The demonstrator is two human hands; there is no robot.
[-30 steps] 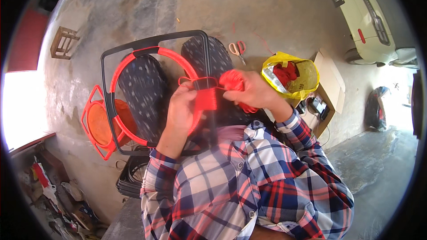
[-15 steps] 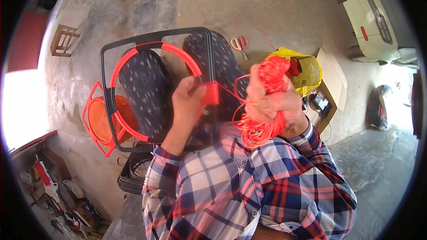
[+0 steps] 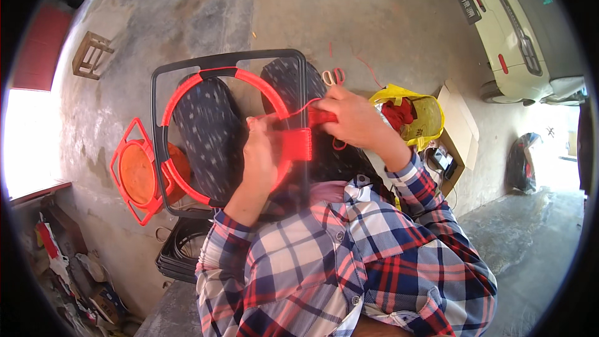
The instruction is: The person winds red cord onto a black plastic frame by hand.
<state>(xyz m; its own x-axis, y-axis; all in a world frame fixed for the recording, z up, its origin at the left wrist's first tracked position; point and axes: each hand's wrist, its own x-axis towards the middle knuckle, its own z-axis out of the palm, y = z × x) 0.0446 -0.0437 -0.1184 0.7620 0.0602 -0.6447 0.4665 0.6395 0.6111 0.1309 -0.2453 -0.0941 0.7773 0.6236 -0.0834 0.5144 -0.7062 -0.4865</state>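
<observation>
Concrete floor; hands partly cover red cord, ring.

Floor: bare grey concrete, stained dark in patches – paler toward the upper middle. Bright daylight enters through an opening at the left edge. A small wooden stool stands at upper left. A pale car is parked at upper right. Cluttered tools lie at lower left.
</observation>
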